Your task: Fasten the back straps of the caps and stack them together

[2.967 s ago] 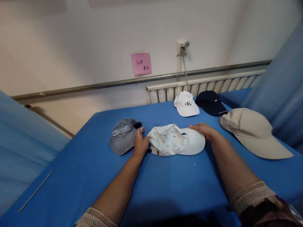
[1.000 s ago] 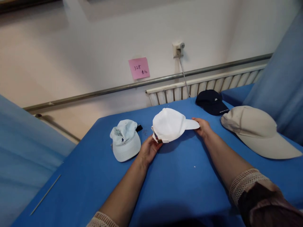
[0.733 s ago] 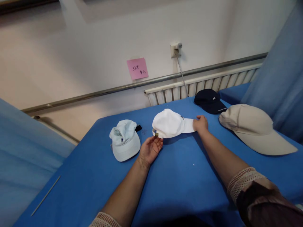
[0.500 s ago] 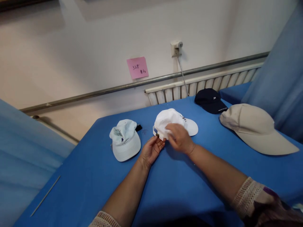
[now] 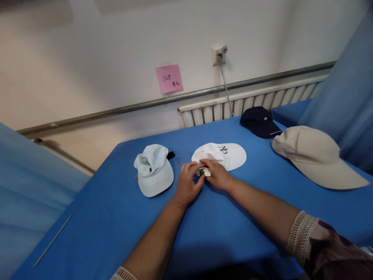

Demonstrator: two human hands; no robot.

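A white baseball cap (image 5: 206, 151) with black letters on its front lies in the middle of the blue-covered table, brim to the right. Its back strap (image 5: 206, 172), with a dark metal buckle, is pinched between my two hands. My left hand (image 5: 189, 182) closes on the buckle side with thumb and fingers. From the right, my right hand (image 5: 217, 175) grips the strap's other part against the cap's edge. Fingertips partly hide the strap. Left of my hands rests a pale blue cap (image 5: 155, 171) with a small dark emblem, touched by neither hand.
A navy cap (image 5: 259, 122) and a large beige cap (image 5: 311, 151) lie at the right. Behind the blue table (image 5: 116, 225) run a metal rail (image 5: 131, 105) and a radiator (image 5: 215, 111). A thin rod (image 5: 52, 241) lies near the left edge. Blue curtains (image 5: 32, 194) flank the table.
The white cap has turned and flattened so its lettered front now faces up. My left hand has turned palm down, and my right hand has moved down from the crown to the strap.
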